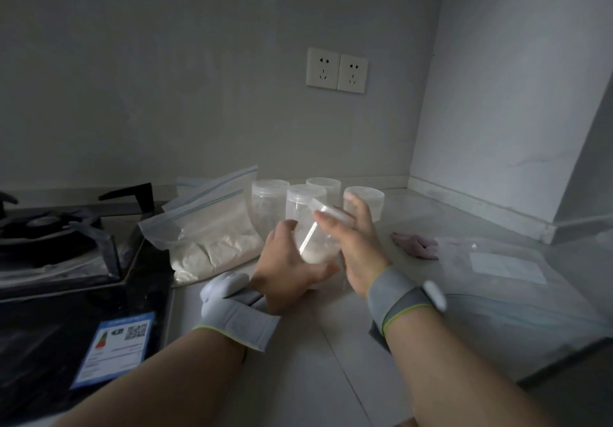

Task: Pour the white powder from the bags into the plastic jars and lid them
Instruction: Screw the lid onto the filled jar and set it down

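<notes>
My left hand (288,269) grips a clear plastic jar (315,244) with some white powder at its bottom, standing on the counter in the middle of the view. My right hand (356,244) holds a clear round lid (331,211), tilted, just above the jar's mouth. Behind stand several more lidded clear jars (269,204). To the left lie zip bags of white powder (212,244), one leaning on another.
A black gas stove (66,237) with a blue label fills the left side. A flat, empty-looking zip bag (517,280) lies on the pale counter (315,360) at the right, with a small pink cloth (416,246) behind it. Walls with two sockets (336,70) close the corner.
</notes>
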Demonstrator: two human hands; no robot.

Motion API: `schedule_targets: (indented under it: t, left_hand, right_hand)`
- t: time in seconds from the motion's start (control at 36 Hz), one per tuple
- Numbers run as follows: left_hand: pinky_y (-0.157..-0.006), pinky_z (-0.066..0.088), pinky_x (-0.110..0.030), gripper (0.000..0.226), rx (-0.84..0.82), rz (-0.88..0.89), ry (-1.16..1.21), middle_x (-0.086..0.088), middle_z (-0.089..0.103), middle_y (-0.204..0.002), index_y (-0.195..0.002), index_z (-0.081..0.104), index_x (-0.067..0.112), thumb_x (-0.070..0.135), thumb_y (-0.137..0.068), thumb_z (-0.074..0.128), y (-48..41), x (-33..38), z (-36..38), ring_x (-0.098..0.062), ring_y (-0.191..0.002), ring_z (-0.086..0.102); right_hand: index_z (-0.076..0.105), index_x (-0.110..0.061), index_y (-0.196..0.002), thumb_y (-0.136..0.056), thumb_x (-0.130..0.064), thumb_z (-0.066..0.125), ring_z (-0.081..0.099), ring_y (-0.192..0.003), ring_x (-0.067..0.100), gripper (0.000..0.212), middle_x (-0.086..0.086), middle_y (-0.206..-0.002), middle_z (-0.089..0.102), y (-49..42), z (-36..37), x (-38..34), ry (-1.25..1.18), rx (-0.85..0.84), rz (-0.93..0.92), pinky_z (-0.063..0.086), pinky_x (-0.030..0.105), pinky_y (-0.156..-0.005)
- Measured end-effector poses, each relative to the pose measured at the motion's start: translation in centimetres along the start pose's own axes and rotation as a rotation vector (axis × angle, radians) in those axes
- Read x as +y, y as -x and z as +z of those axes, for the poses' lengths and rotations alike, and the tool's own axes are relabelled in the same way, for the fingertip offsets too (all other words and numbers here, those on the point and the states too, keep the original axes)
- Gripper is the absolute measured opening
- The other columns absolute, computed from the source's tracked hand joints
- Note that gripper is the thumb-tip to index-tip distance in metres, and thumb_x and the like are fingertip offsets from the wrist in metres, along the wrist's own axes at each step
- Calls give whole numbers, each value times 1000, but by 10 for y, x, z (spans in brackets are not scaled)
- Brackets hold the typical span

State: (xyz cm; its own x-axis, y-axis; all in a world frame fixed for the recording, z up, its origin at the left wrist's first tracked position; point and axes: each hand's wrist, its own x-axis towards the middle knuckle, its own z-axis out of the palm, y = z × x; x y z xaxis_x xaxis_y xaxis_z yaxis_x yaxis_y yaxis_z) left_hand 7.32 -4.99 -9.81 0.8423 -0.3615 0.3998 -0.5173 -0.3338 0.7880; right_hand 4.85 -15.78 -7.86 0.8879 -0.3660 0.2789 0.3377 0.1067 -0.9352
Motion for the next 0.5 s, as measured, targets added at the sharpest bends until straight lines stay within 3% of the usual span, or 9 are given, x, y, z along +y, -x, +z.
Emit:
schedule_targets:
  t: [0.06,0.11,0.17,0.25,0.33,0.42,0.5]
  left_hand:
    - [-77,53,-25,85,-47,23,125,2,59,-103,-117,46,6,46,-49,79,-1,-6,0,-14,-95,61]
    - [-71,49,-13,74,-74,-2,109,7,55,-97,-121,42,2,26,-64,81,-1,-7,3,-5,-89,59]
    - [-81,49,-22,73,-94,-4,-7,1,57,-104,-125,39,5,28,-68,80,-1,-7,9,-15,-99,60]
    - [-92,45,-36,93,-187,-19,-287,-4,60,-115,-124,41,15,69,-51,61,-2,-7,14,-22,-108,56]
    - [-97,38,-33,83,-280,-34,-503,3,54,-127,-132,35,26,71,-67,60,-5,-1,16,-20,-119,48]
    - [-104,35,-31,90,-291,-72,-484,7,52,-131,-142,24,29,63,-70,67,-11,1,18,-17,-124,47]
    - [-98,38,-27,84,-201,-123,-428,2,49,-127,-138,31,25,52,-71,73,-17,-1,19,-17,-118,49]
  right_hand:
    - [26,-22,-137,-74,-1,73,56,-104,14,81,-1,-112,54,3,4,6,102,-33,-10,48,20,-87]
    - [35,-16,-126,-69,5,75,58,-90,9,73,-1,-102,57,5,6,12,188,-26,-51,48,7,-70]
    - [43,-15,-111,-66,3,78,60,-83,8,60,-1,-94,60,4,2,13,246,23,-71,47,6,-62]
    - [49,-26,-101,-49,-20,86,64,-92,17,63,5,-105,65,-1,-8,22,339,111,-36,53,24,-80]
    - [44,-35,-85,-30,-52,77,61,-105,26,66,4,-106,65,0,-28,22,529,214,4,49,42,-92]
    - [46,-25,-91,-43,-47,82,57,-110,26,64,7,-109,64,7,-46,8,669,265,28,47,39,-94]
    - [51,-11,-102,-58,-40,83,50,-116,28,62,14,-117,58,9,-66,-2,800,329,12,42,32,-94]
